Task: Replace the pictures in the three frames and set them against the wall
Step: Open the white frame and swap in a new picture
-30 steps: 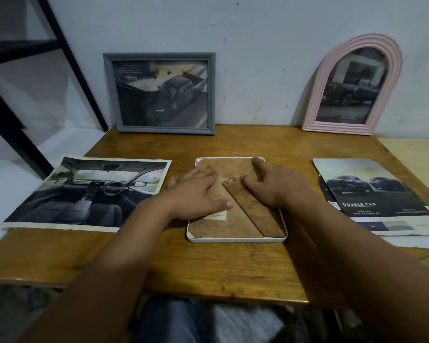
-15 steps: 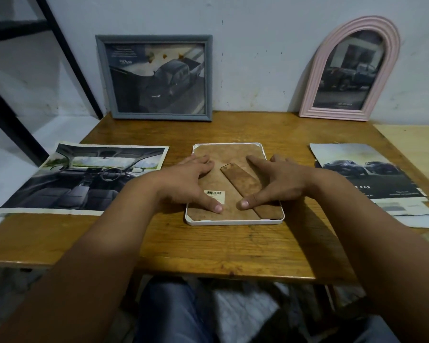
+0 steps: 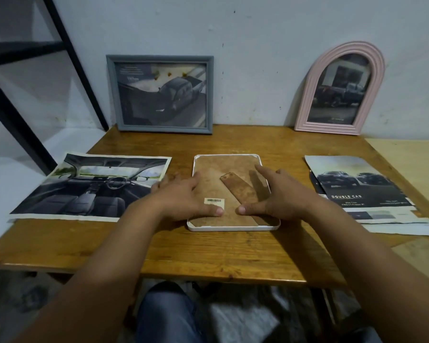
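Item: white frame [image 3: 233, 228], face down at the table's [image 3: 208, 253] centre, brown backing board [image 3: 216, 169] uppermost, barcode sticker [image 3: 214, 200] near its 7 o'clock corner, and a hinged stand [image 3: 240, 188] running from the middle toward 5 o'clock. My left hand [image 3: 186, 196] rests on the frame's 9 o'clock edge, fingers spread and fairly straight, thumb pressing the board just below the sticker; it grips nothing. My right hand [image 3: 280, 194] lies over the 3 o'clock edge, forefinger stretched toward 12, thumb touching the stand's lower part; also flat, holding nothing. Against the wall [image 3: 258, 58]: grey frame [image 3: 114, 95] at 11 o'clock and pink arched frame [image 3: 377, 70] at 1 o'clock, both upright and leaning, each with a truck picture. Loose on the table: a car-interior print [image 3: 84, 189] at 9 o'clock, just beside my left fingers, and a stack of truck brochures [image 3: 352, 179] at 3 o'clock. Hazards, as I judge them: if the backing is not seated under all its corner tabs, lifting the frame could let board and picture drop out; I cannot tell whether the tabs are closed. Uneven thumb pressure could bend the stand at its hinge. Turning the frame over carelessly could sweep the print off the table's 9 o'clock side, or knock a leaning frame flat when I set this one at 12 o'clock.
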